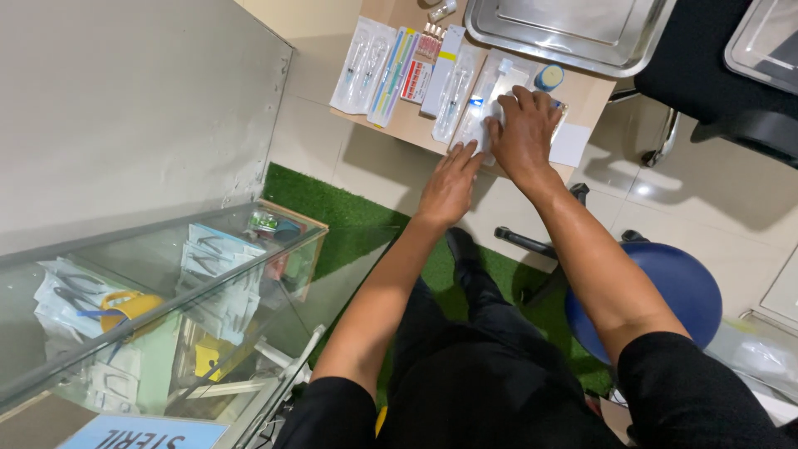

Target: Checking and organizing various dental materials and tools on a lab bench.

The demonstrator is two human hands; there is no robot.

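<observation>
A clear sealed packet [499, 91] lies at the near edge of the desk [391, 125], under the right hand [524, 133], which presses flat on it with fingers spread; the palm covers most of it, so what is inside cannot be made out. The left hand [449, 185] lies open beside it with fingers straight, its fingertips at the packet's near-left corner, gripping nothing.

Nearest the camera, below both forearms, dark trousers fill the bottom of the view. A blue round stool [677, 287] sits under the right arm, partly hidden by it. Well to the left of the left hand stands a glass cabinet [166, 291]; reflections blur its contents, but white pouches with instruments, a yellow item and a green one show through. A blue sign [141, 434] at its near corner is cut off by the frame.

Green matting [332, 212] covers the floor below the left hand, with pale tiles around it.

Left of the hands on the desk lies a row of packaged syringes [453, 91] and flat packets. A small blue-rimmed roll [549, 77] sits just beyond the right hand. Farther off, a steel tray [573, 33] is cut by the top edge, and a second tray [765, 41] by the right corner.
</observation>
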